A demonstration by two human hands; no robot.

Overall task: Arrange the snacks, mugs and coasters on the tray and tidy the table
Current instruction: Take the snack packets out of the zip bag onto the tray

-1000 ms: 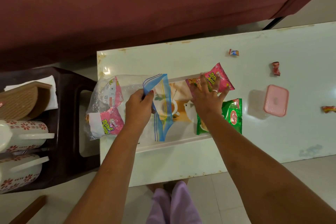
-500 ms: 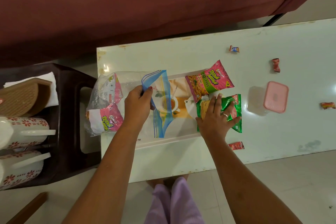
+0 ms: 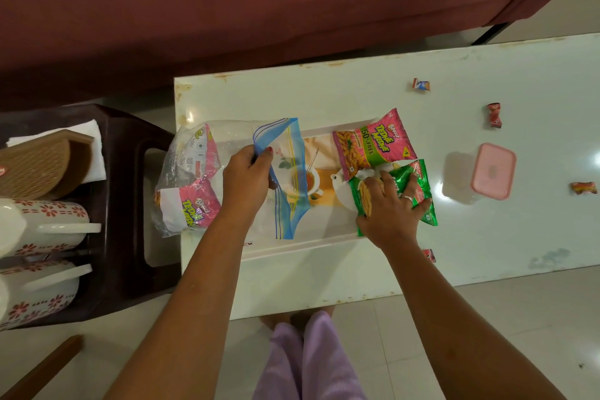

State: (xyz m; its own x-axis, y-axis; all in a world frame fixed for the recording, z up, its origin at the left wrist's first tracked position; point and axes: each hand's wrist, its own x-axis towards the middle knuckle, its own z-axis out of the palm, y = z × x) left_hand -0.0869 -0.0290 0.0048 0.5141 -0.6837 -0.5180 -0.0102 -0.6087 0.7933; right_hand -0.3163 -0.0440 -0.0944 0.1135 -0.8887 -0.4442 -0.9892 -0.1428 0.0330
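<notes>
At the near edge of the white table [image 3: 487, 253], a small red wrapped candy [image 3: 428, 255] lies just beside the right wrist. The right hand [image 3: 391, 201] has come down from the pink packet, where it lay a second ago, and now rests flat and spread-fingered on the green foil snack packet [image 3: 418, 185], pressing it rather than closing on it. This packet overlaps the right end of the white rectangular tray [image 3: 292, 248] with the teacup picture. That suggests the second snack is just being set in place, so the snack part of the task looks under way.

The left hand [image 3: 248, 180] pinches the blue-edged mouth of the clear zip bag [image 3: 285, 172], which is spread across the tray's left part and overhangs the table's left edge. It holds more pink packets.

Just beyond the green packet, the pink snack packet [image 3: 373, 143] lies at the tray's far right corner, reading "Bingo! Tedhe Medhe" and "50% FREE". The green packet's lettering is mostly covered and cannot be read.

To the right sits a pink lidded plastic box [image 3: 493, 170], with more loose candies near the right and far edges.

Off the table to the left, on a dark brown plastic stool [image 3: 130, 204], the white mugs with red flowers [image 3: 48, 227] and the brown coaster holder [image 3: 42, 162] are not yet on the tray.
</notes>
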